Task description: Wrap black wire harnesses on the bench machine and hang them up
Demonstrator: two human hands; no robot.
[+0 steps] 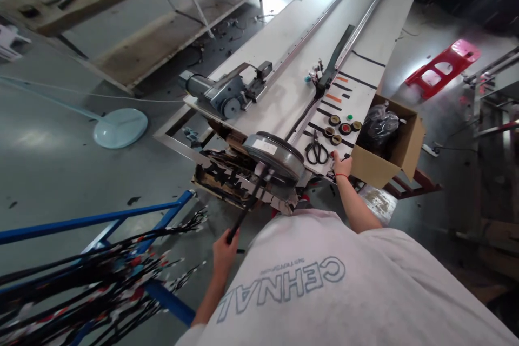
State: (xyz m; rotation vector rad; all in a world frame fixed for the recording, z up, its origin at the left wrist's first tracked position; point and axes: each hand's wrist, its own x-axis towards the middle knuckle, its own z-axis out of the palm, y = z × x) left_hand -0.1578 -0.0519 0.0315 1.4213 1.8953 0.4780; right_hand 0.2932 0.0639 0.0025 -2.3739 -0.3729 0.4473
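My left hand point(225, 248) is closed around the lower end of a black wire harness point(248, 211). The harness slants up into the centre of a round grey-and-black ring-shaped machine head point(275, 155) at the bench end. Beyond the head, it continues up the bench to a tangle of connectors point(317, 74). At the bench's near right corner, my right hand point(343, 164) is closed beside a small red knob point(332, 155); what its fingers hold is hidden. Black-handled scissors point(316, 150) lie just left of that hand.
Several tape rolls point(334, 120) and tape strips are on the white bench point(365, 59). A motor unit point(223, 92) sits at its left. An open cardboard box point(407, 138) stands right, a red stool point(441, 70) farther off. A blue rack point(162, 227) with harnesses stands at lower left.
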